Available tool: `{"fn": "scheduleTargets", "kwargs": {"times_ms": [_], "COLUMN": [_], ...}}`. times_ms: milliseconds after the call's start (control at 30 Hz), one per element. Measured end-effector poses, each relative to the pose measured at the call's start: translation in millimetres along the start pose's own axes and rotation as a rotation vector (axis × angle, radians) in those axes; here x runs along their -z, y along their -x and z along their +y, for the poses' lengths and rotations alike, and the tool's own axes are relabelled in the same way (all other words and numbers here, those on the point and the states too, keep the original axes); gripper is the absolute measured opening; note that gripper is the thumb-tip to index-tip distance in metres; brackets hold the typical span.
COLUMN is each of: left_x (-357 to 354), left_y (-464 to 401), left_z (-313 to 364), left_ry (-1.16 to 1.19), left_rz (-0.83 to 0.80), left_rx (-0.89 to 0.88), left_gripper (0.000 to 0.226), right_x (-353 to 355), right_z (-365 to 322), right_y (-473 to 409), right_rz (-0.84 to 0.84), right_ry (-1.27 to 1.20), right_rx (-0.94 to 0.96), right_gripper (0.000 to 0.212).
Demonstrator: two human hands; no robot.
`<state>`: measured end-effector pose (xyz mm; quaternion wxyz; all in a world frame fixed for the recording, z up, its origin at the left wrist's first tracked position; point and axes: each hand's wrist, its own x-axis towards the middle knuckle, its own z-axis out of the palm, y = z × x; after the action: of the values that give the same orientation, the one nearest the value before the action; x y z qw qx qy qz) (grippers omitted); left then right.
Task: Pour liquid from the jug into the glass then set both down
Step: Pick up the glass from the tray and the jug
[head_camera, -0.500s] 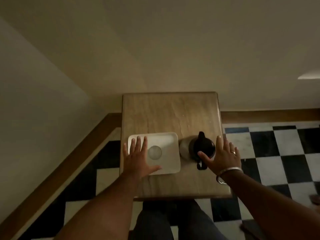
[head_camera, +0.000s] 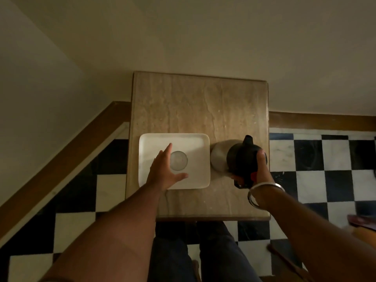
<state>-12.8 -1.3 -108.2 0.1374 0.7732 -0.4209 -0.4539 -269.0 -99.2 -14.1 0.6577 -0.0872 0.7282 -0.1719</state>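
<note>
A clear glass point(head_camera: 178, 163) stands upright in the middle of a white square tray point(head_camera: 195, 143). My left hand point(head_camera: 165, 171) reaches around it from the left with fingers spread, thumb below the glass, not closed on it. To the right of the tray stands a jug point(head_camera: 238, 157) with a pale body and a black lid and spout. My right hand point(head_camera: 259, 171) is wrapped around the jug's black handle at its near right side, thumb up on the lid. The jug rests on the table.
The small wooden table point(head_camera: 199, 104) stands against a pale wall in a corner. A black and white chequered floor point(head_camera: 317, 159) lies on both sides. My legs are under the table's near edge. A metal bangle point(head_camera: 264, 190) circles my right wrist.
My right hand has closed around the jug's handle from being open beside it. My left hand has moved in to the glass, fingers curving around it.
</note>
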Motion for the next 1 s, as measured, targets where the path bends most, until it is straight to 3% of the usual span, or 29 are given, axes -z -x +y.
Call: {"fn": "scheduleTargets", "kwargs": {"times_ms": [100,233,467,600,833,1000], "left_x": [-8,-18,-15,-7,-9,-13], "left_y": [-8,-14,6,23,18,12], "left_z": [0,3,22,32,36,40], "left_ry": [0.107,0.143,0.111,0.082,0.111,0.120], "left_rz": [0.074,0.135,0.231,0.243,0.226,0.220], "left_rx": [0.012,-0.019,0.032,0.039,0.039,-0.004], "left_gripper": [0.115,0.096,0.083,0.081,0.070,0.070], "right_x": [-2,9,17,17,-6,-28], "right_z": [-2,0,-18,-56,-105,-119], "right_y": [-4,-13,-7,-9,-9,-7], "right_rz": [0.012,0.003,-0.051,0.064,-0.091,-0.051], "right_ry": [-0.040,-0.015,0.156,0.456,1.222,1.593], "right_rx": [-0.011,-0.061,-0.001,0.114,0.335,0.400], "right_gripper": [0.115,0.085,0.098,0.089,0.077,0.073]}}
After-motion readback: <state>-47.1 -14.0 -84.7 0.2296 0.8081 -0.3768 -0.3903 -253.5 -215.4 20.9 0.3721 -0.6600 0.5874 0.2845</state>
